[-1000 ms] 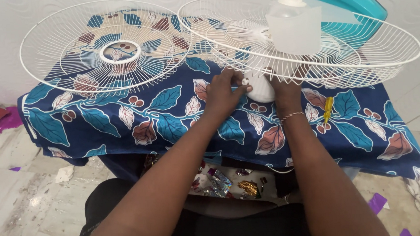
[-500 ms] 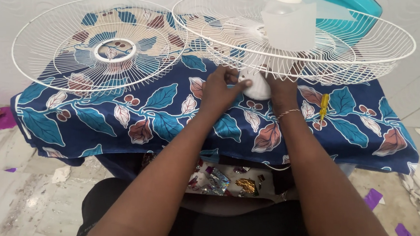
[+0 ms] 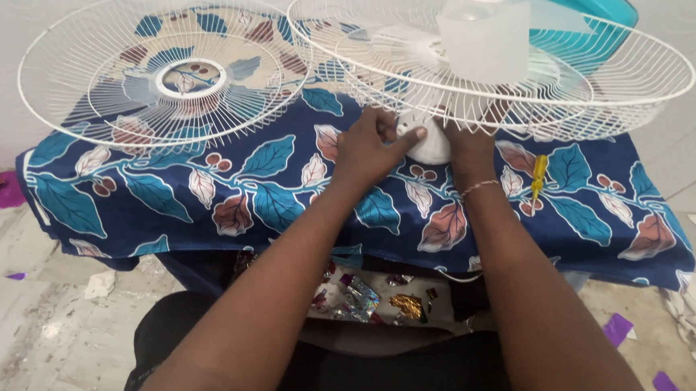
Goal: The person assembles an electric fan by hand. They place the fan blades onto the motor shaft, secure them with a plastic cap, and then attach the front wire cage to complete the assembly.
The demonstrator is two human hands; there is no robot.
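Leaf-print cloth [image 3: 163, 195] | left hand [image 3: 371, 150] pinching white motor housing [image 3: 428, 141] | right hand [image 3: 467, 144] curled, gripping it

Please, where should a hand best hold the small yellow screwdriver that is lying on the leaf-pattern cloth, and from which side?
Probably the yellow handle: the screwdriver lies flat on the cloth, handle towards the fan guard, thin shaft pointing at the person. Come from above, fingers pinching the handle across its width. The right hand is nearest to it.
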